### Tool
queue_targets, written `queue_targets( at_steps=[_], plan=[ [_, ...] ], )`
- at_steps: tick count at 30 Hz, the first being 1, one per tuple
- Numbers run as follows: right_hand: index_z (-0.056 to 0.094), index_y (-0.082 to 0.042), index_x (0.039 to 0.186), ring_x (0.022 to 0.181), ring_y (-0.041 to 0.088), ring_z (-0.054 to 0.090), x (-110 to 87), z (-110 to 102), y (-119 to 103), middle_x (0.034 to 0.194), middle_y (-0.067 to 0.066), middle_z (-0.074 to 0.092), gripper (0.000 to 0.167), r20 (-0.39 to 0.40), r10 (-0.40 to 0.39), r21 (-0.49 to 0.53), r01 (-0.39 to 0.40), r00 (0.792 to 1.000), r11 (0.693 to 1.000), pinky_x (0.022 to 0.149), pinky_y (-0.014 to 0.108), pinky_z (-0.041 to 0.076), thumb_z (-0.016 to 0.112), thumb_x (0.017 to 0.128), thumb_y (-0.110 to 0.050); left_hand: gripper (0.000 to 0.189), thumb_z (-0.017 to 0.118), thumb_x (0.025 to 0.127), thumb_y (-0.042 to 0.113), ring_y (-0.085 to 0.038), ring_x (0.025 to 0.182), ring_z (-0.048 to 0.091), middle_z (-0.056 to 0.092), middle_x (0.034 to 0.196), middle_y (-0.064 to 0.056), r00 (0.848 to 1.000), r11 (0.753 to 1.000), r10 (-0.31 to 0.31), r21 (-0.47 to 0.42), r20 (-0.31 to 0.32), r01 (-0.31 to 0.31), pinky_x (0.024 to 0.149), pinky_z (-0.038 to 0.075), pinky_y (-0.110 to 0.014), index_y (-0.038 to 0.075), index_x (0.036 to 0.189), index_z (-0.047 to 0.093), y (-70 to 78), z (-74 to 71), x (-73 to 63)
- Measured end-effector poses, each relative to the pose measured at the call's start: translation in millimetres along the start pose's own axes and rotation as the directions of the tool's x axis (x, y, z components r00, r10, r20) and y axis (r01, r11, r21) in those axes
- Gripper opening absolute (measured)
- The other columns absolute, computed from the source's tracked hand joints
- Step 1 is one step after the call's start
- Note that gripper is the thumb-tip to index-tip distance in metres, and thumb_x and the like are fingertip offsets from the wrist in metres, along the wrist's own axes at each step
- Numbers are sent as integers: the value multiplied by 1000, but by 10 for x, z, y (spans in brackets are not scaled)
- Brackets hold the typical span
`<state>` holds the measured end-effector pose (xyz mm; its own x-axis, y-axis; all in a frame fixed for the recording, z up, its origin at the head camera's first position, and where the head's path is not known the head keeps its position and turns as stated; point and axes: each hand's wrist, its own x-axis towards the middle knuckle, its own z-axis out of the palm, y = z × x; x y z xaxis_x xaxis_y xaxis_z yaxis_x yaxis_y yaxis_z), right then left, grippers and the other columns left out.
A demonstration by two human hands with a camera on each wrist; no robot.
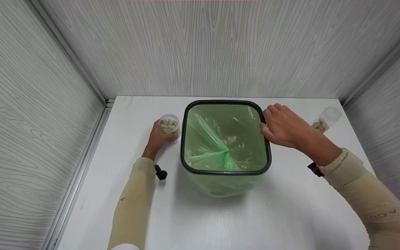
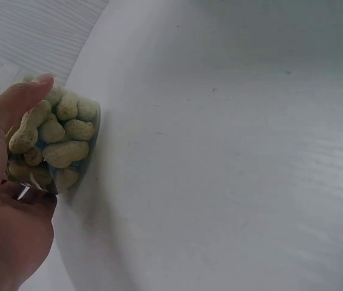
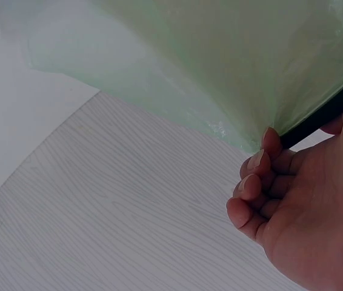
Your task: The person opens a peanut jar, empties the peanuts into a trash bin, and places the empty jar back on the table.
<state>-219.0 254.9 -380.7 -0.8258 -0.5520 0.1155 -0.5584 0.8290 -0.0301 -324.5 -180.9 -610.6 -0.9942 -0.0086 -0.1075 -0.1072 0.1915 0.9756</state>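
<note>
My left hand point(image 1: 156, 138) grips a clear plastic cup point(image 2: 89, 130) of unshelled peanuts point(image 2: 65, 153), thumb on one side and fingers round the other. In the head view this cup point(image 1: 169, 124) stands close to the left side of a square bin with a black rim point(image 1: 226, 172). A thin green plastic bag point(image 1: 203, 139) lines the bin and hangs down outside it. My right hand point(image 1: 285, 126) pinches the rim's right side, and in the right wrist view its curled fingertips point(image 3: 257, 160) press against the bag's film point(image 3: 177, 79).
Behind my right wrist, a second clear cup point(image 1: 332, 114) with peanuts point(image 1: 321, 125) is on the white table point(image 1: 290, 215), partly hidden. Grey wood-grain panels point(image 1: 200, 48) rise at the back and both sides. A metal strip point(image 1: 78, 177) runs along the left.
</note>
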Motion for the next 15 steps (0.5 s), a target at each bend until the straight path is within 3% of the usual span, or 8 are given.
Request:
queue_targets(
  at_steps=[8,15],
  plan=[
    [53,3,89,90,36,51,-1,-3,-25,90,17,55,32,35,23,10,-24,999,1000,90,52,43,36,98,-23,103,90,76,15,-29,143,45,45,158,-19,999,996,-33,84,-39,36,125,33,-45,3,159,30,-36,-32,15],
    [53,3,89,88,35,50,-1,-24,-22,89,17,55,33,29,22,14,-22,999,1000,88,52,43,36,98,-24,104,92,74,22,-28,138,49,50,155,-17,999,990,-32,135,-44,38,122,36,-44,5,158,34,-33,-46,16]
  ],
)
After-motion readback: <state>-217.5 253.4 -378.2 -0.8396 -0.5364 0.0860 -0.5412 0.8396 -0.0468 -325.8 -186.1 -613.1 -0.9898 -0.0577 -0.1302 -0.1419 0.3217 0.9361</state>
